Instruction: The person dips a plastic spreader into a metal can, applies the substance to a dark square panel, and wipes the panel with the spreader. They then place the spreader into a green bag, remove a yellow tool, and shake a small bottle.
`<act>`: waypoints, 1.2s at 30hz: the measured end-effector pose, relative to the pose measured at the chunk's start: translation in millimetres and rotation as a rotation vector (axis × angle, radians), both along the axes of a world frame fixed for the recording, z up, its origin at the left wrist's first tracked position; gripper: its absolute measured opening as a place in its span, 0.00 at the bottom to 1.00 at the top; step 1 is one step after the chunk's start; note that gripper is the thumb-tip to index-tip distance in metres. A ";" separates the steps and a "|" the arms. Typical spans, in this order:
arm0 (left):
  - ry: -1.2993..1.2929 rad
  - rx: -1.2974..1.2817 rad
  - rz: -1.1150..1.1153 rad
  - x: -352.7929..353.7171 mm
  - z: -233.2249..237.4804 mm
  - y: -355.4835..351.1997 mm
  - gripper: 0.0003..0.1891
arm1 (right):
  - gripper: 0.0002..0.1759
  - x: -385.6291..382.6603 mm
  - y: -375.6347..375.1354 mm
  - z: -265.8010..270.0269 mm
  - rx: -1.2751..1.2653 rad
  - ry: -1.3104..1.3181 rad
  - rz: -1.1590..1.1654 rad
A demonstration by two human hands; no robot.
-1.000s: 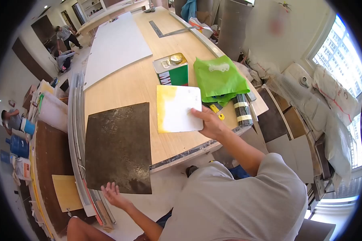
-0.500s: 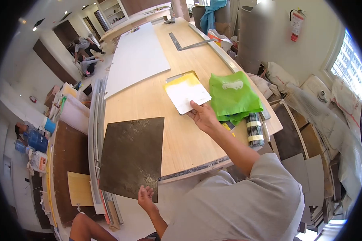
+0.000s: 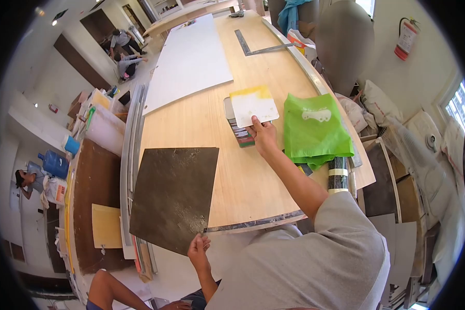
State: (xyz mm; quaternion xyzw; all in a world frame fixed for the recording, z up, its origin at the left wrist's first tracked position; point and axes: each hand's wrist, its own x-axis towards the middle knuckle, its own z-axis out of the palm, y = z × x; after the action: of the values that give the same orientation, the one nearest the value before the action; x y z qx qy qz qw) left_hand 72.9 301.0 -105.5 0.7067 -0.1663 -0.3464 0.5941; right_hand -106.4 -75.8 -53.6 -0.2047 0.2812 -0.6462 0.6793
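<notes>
we wear a plain grey t-shirt [image 3: 315,258], loose fit, soft folds across back & shoulder. the short right sleeve [image 3: 346,206] has a stitched hem & ends above the elbow. forearms bare down to our left hand [image 3: 199,250] & right hand [image 3: 263,135], both bare too. low in frame: a bit of dark blue cloth [image 3: 196,298], maybe shorts, can't tell, & a bare knee [image 3: 106,289].
</notes>
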 end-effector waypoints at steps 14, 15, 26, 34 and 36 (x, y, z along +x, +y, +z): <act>0.030 -0.025 0.016 -4.0 -3.3 14.4 0.20 | 0.23 -6.7 22.6 -28.4 -0.075 0.294 0.306; 0.026 -0.019 0.018 -3.6 -2.3 14.6 0.20 | 0.23 -8.8 29.9 -32.1 -0.089 0.340 0.329; -0.011 -0.057 -0.433 -19.4 22.6 -91.9 0.24 | 0.09 -57.6 145.7 -108.6 -0.164 1.008 0.588; -0.180 0.044 -0.817 -52.0 -9.1 -251.5 0.20 | 0.08 -150.1 160.5 -73.8 -0.222 1.520 0.224; -0.048 -0.008 -0.903 -79.4 -21.8 -250.3 0.17 | 0.08 -162.4 165.7 -65.1 -0.188 1.462 0.123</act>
State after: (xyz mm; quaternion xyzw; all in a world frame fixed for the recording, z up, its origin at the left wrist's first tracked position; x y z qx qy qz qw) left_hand -6.5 50.6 -127.3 0.5689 -0.4729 -0.5538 0.3822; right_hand -268.8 89.9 -118.7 -0.6557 0.5935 -0.3270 0.3330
